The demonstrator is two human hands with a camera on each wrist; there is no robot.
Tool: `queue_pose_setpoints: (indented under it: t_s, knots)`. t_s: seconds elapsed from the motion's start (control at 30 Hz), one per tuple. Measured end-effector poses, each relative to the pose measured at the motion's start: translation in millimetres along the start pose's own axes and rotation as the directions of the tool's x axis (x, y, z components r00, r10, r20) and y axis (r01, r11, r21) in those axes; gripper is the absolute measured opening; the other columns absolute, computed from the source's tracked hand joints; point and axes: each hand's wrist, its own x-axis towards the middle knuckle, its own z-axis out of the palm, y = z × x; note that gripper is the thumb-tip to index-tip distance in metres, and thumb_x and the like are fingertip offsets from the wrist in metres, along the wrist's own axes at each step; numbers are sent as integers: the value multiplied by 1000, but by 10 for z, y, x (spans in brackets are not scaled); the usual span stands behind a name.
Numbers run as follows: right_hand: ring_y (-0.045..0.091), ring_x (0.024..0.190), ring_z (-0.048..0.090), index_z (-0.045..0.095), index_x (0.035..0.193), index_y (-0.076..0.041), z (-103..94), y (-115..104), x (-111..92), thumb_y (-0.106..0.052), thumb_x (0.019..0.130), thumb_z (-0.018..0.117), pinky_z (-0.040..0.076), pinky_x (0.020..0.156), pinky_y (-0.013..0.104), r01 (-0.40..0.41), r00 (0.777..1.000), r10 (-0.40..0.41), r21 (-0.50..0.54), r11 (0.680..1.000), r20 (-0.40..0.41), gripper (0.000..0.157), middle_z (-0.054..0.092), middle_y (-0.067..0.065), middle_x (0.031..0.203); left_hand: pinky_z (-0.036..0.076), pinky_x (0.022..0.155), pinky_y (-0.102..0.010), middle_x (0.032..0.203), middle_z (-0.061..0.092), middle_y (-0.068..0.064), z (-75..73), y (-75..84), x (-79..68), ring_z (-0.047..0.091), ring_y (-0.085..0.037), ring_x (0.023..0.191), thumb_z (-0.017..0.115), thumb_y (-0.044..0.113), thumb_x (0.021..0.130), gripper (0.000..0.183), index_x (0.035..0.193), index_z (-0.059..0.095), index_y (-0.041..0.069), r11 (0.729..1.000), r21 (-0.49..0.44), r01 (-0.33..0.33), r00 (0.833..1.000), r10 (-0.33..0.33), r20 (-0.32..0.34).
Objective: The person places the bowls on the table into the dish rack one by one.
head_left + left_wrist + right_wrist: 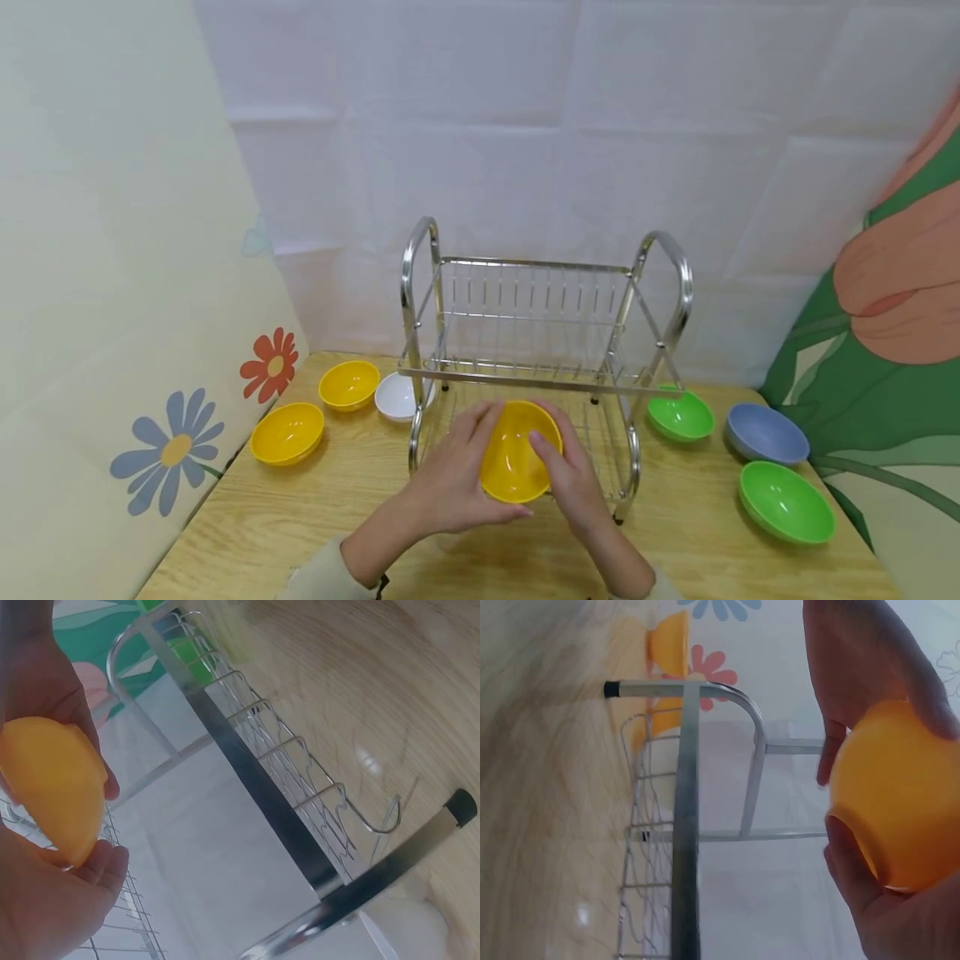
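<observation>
Both hands hold a yellow bowl [517, 454] in front of the dish rack, its hollow side facing the head camera. My left hand [450, 483] grips it from the left, with the thumb along the lower rim. From the right, my right hand [577, 475] pinches the wall, its thumb over the rim inside the bowl and its fingers behind. Both wrist views show the smooth outside of the bowl [56, 787] between the two hands. Behind it stands a two-tier metal dish rack [525, 383], with no dishes on its upper tier.
On the wooden table [337, 517], two yellow bowls [349, 386] and a white bowl [396, 397] stand left of the rack. Right of it are two green bowls [786, 502] and a blue bowl [767, 433]. A white cloth [495, 167] hangs behind.
</observation>
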Motion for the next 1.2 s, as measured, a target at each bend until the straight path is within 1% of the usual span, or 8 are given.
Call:
queue_pose_setpoints:
  t_s: [0.13,0.23,0.4,0.57,0.7,0.9,1.13,1.2]
  knots:
    - [21,100,66,48,143,-24,-59,-84,36,-28,108,42,60,75,29,29,999,-24,-115,993,38,36,59,11,133,52,102,-48,159,30,-6,-42,-48,-34,46,-25,135,68,84,65,125,161,8,30,1000,-22,15,999,-14,44]
    - [20,93,67,51,140,-22,-88,-135,62,-28,108,43,59,70,27,45,998,-37,-194,980,49,34,63,12,126,51,103,-51,159,33,-3,-112,-94,-68,46,-25,136,66,82,71,115,161,15,30,1000,-6,6,1000,-6,27]
    - [20,98,65,55,138,-17,-77,-188,98,-25,106,47,58,72,27,104,994,-85,-385,917,67,34,64,9,127,53,100,-48,150,44,-4,-276,-206,-144,51,-25,132,67,73,79,95,154,35,25,998,48,-27,994,32,-109]
    - [20,106,63,57,136,-21,-47,-218,150,-28,106,47,56,85,40,117,993,-99,-532,839,63,33,65,2,128,55,92,-39,135,55,-3,-438,-372,-218,53,-17,119,74,52,83,73,144,51,21,996,70,-61,964,77,-256]
    - [22,107,64,57,136,-21,-30,-228,209,-30,106,47,55,86,46,123,992,-110,-588,799,57,33,65,3,129,50,91,-39,124,64,-1,-580,-512,-228,55,-18,112,75,35,82,54,131,62,16,994,58,-93,917,108,-383]
    - [14,91,61,58,137,-18,25,-239,295,-32,105,47,53,75,35,86,996,-67,-627,774,54,36,66,3,126,49,90,-34,116,70,-9,-835,-679,-187,61,-26,105,70,21,83,41,121,65,6,994,32,-101,839,102,-534]
    - [14,88,60,59,137,-18,129,-221,420,-38,105,45,54,79,39,37,999,-12,-673,738,42,40,67,1,119,43,93,-22,115,69,-18,-1162,-765,69,60,-33,102,56,24,90,38,119,66,0,990,27,-135,720,117,-684]
    - [14,91,60,59,137,-18,164,-203,458,-39,105,45,53,82,39,30,999,0,-685,728,43,41,67,2,124,42,95,-22,120,66,-18,-1255,-743,164,59,-33,103,51,28,95,40,121,64,0,989,21,-147,698,119,-706]
